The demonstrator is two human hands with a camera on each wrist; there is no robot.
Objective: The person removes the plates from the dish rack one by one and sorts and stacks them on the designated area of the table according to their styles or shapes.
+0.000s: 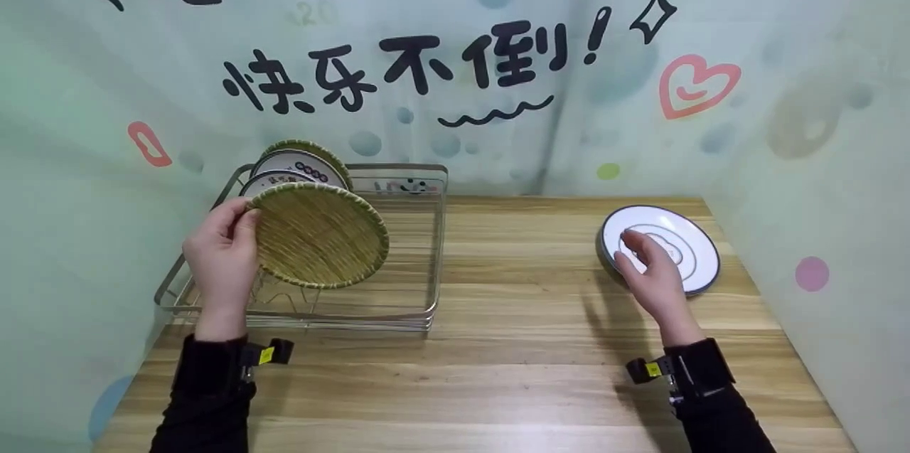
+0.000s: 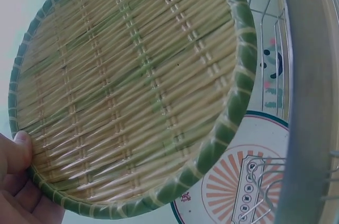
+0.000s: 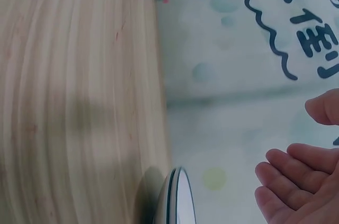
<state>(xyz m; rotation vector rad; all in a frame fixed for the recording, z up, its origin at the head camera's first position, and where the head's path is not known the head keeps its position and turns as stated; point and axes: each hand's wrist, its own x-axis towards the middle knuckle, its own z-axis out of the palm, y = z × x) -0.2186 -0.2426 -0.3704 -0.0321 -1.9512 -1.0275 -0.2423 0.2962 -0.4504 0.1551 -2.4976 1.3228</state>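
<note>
My left hand pinches the left rim of a round woven bamboo tray, thumb on its face. The tray is held tilted above the wire dish rack, its green-bound edge filling much of the left wrist view. Behind it in the rack stand patterned plates and another woven tray, partly hidden. On the right, my right hand hovers over white plates with dark blue rims, stacked on the table. Its fingers are loosely bent and hold nothing; the right wrist view shows the palm apart from the plates.
The wooden table runs back to a printed cloth with black lettering. Cloth also hangs along the left and right sides. The rack's metal rails surround the standing plates on the table's left.
</note>
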